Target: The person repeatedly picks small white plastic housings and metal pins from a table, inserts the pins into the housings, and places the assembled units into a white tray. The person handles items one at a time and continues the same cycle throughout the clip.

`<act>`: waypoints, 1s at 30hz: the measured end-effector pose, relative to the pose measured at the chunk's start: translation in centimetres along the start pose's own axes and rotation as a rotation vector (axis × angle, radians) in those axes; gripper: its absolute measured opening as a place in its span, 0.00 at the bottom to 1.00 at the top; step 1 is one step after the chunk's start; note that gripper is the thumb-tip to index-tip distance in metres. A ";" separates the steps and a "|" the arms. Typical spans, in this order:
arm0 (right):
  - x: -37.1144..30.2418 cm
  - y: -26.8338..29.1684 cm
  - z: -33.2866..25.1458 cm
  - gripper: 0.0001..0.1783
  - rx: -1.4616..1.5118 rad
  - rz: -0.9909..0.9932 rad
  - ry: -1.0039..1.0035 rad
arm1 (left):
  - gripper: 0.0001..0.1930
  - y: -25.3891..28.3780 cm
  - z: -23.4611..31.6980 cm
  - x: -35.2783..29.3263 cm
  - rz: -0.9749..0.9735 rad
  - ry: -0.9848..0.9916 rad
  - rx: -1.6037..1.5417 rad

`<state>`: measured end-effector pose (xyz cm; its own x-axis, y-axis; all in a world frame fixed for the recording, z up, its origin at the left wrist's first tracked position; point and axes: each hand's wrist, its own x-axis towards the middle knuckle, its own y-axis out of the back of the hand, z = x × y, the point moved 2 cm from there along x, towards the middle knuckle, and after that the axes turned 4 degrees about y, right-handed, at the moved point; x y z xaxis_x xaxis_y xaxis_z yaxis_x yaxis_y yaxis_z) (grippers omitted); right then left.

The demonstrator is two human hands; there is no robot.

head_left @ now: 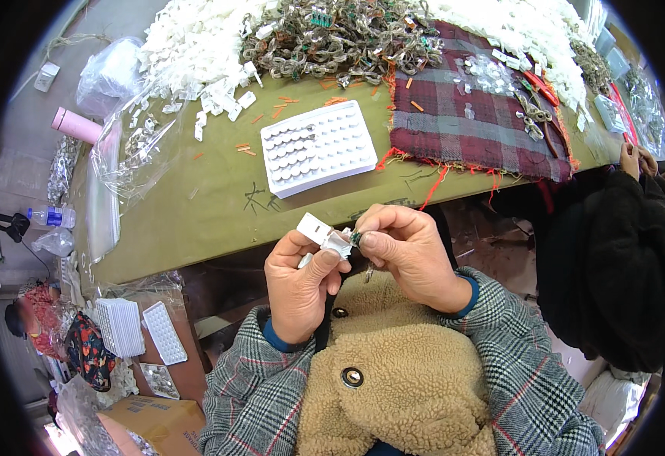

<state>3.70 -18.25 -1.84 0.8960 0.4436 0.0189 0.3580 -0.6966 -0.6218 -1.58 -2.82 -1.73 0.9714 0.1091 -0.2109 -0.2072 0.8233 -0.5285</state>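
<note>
My left hand (302,285) is closed on a small white plastic casing (315,228), with more white plastic pinched under the thumb. Thumb and fingertips of my right hand (412,254) pinch a small green circuit board (356,238) right beside the casing. Whether board and casing touch is too small to tell. Just beyond my hands, a white tray (325,182) with rows of round pockets lies on the green tabletop (188,235). Round white pieces (290,156) fill several pockets on its left side.
Behind the tray sit a heap of white plastic parts (195,49) and a tangle of clear cables (332,42). A plaid cloth (461,121) holds small clear pieces and red-handled pliers (541,87). A pink cylinder (76,125) lies left. At right is another person's hand (631,161).
</note>
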 end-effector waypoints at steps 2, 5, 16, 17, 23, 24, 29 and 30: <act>-0.2 -0.1 -0.4 0.05 -0.099 -0.033 0.057 | 0.09 0.2 -0.2 0.1 -0.067 0.041 -0.082; -0.4 -0.4 -0.8 0.05 -0.254 -0.040 0.113 | 0.08 0.3 -0.4 0.0 -0.082 0.016 -0.081; -0.8 -1.5 -1.5 0.16 -1.093 -0.148 0.713 | 0.09 0.9 -0.8 0.5 -0.051 0.171 -0.217; -0.6 -1.5 -1.4 0.16 -1.133 -0.149 0.757 | 0.09 0.7 -0.8 0.5 -0.035 0.169 -0.221; -0.7 -1.7 -1.5 0.14 -1.056 -0.168 0.799 | 0.10 -0.2 0.2 0.0 -0.052 0.021 0.090; -0.8 -1.7 -1.6 0.13 -1.025 -0.165 0.754 | 0.10 -0.2 0.5 0.0 -0.032 -0.025 0.111; -1.6 -1.5 -2.0 0.10 -0.880 -0.078 0.435 | 0.10 -0.3 0.9 -0.2 -0.060 -0.188 0.191; -1.6 -1.5 -2.0 0.10 -0.872 -0.095 0.436 | 0.11 -0.4 0.9 -0.2 -0.095 -0.202 0.182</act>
<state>2.27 -19.06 0.66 0.8090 0.3944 0.4358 0.3453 -0.9189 0.1907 -1.64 -2.66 -0.78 0.9926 0.1208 0.0101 -0.1080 0.9195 -0.3779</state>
